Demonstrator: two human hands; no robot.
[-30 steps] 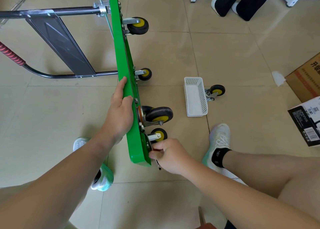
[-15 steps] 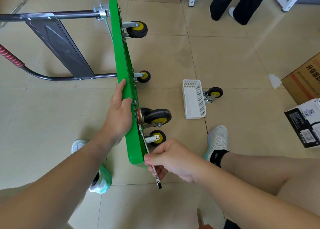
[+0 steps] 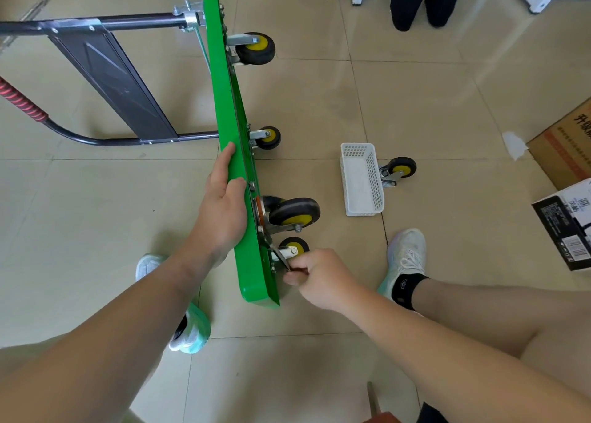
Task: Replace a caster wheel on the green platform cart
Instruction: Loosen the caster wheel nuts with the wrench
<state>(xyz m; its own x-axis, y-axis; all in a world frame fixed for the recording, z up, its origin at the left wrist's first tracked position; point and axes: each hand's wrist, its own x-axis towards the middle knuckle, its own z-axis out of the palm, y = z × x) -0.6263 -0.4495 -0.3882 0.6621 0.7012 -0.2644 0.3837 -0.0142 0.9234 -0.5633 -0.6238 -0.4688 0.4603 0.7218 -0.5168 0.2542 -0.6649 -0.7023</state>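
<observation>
The green platform cart stands on its long edge on the tiled floor, its wheels facing right. My left hand grips the upper edge of the deck, thumb on the wheel side. My right hand holds a thin metal wrench whose head sits at the mounting plate of the near caster wheel. Just below it a smaller yellow-hubbed wheel shows. A loose caster wheel lies on the floor to the right.
A white perforated basket lies beside the loose caster. The folded black handle stretches left of the cart. Cardboard boxes sit at the right and far edges. Another person's dark-trousered legs stand at the top. My shoes flank the cart.
My right hand swung the wrench down and away from the deck, then back up to the near caster's plate. My left hand kept its hold on the deck's edge.
</observation>
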